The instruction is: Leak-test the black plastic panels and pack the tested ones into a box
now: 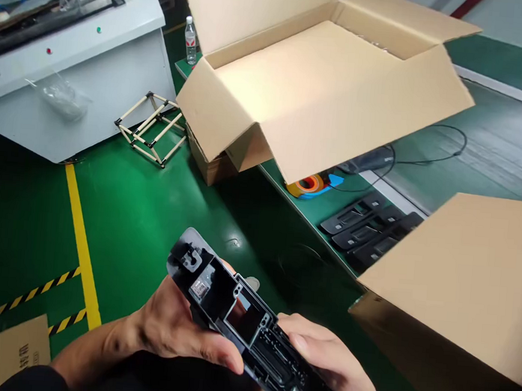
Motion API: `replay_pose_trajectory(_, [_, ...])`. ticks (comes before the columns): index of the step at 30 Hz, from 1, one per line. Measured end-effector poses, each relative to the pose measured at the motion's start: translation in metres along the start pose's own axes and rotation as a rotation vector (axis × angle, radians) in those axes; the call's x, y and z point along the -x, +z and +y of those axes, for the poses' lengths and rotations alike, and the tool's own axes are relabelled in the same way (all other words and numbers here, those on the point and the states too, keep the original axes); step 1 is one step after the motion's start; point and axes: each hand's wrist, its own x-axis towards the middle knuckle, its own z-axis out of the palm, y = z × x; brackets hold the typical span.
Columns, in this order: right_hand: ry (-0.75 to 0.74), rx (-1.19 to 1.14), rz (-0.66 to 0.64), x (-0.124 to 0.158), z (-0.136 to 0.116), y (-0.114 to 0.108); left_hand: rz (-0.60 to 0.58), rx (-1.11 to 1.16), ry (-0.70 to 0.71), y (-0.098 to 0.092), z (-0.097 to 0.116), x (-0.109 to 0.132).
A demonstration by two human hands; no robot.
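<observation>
A long black plastic panel (217, 291) is tilted in front of me, its ribbed inner side turned up, with a rectangular opening in the middle. My left hand (178, 324) grips its near long edge, thumb lying along the side and other fingers mostly hidden behind. On the lower right part, my right hand (329, 360) is closed around the panel with its thumb on the top edge. Small silvery metal clips sit near both ends of the piece. Several similar black panels (367, 228) lie on the green-topped table to the right.
A large open cardboard box (331, 110) stands ahead, and another box (472, 272) is at the right. Beside the panels lies a tape dispenser (311, 186). A tube frame (151, 129) rests on the floor near a white machine (116, 82). A water bottle (190, 42) stands behind.
</observation>
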Motion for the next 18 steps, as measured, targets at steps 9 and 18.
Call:
replay_pose_trajectory(9, [0.019,0.452,0.206,-0.068,-0.036,-0.005,0.172,-0.050,-0.063,-0.061,0.010,0.003])
replay_pose_trajectory(18, [-0.321,1.509,0.407,-0.181,-0.098,-0.012,0.703,0.502,-0.049,-0.133,-0.007,-0.044])
